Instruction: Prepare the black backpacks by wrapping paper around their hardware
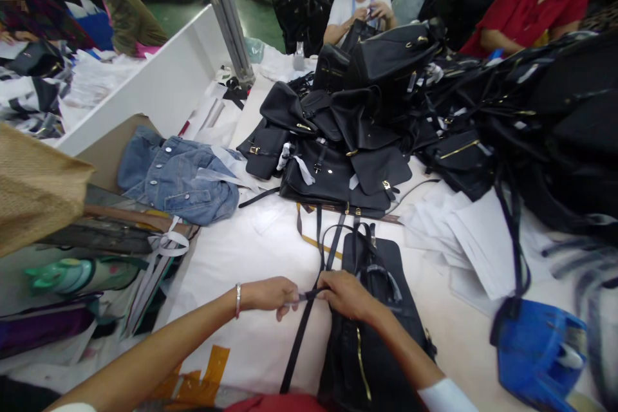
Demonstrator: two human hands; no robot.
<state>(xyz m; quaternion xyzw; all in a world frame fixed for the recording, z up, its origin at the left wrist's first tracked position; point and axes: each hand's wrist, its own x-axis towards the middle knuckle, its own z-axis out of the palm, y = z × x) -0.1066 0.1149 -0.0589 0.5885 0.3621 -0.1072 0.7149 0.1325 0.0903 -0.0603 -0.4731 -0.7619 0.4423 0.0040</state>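
Just left of a black backpack (371,347) with a gold zipper, both hands meet over the white tabletop. My left hand (273,295), with a bracelet at the wrist, is closed on one end of a short stretch of black strap (309,295). Pinching the same strap from the other side is my right hand (347,294), its forearm crossing above the backpack. Some see-through wrapping seems to show at the left fingertips, too small to make out. A longer black strap (300,341) runs beneath the hands toward the front edge.
Beyond the hands lies a pile of black bags (333,167). A denim jacket (183,174) sits at left, white sheets (476,241) and a blue container (538,354) at right. A metal post (224,13) rises at the back; co-workers sit around.
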